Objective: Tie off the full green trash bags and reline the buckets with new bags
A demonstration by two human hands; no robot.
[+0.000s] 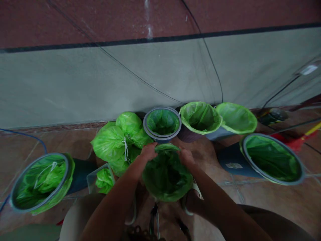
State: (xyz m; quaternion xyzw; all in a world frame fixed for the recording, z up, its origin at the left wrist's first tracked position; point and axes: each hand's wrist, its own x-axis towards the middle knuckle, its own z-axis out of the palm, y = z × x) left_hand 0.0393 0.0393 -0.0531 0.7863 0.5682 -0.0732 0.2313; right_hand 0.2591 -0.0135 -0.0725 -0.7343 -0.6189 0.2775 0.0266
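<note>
Head view: left hand (148, 151) and right hand (186, 156) clasp the green liner (167, 175), seemingly over a bin rim; hard tugging could tear it.

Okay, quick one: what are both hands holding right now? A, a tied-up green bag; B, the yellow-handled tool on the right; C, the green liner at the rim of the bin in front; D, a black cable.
C: the left hand and right hand both grip the far edge of the green liner, stretched over the bin nearest the person.

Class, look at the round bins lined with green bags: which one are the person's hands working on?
The bin nearest the camera, in the middle. The left hand and right hand grip its green bag's rim; the other bins stand untouched.
</note>
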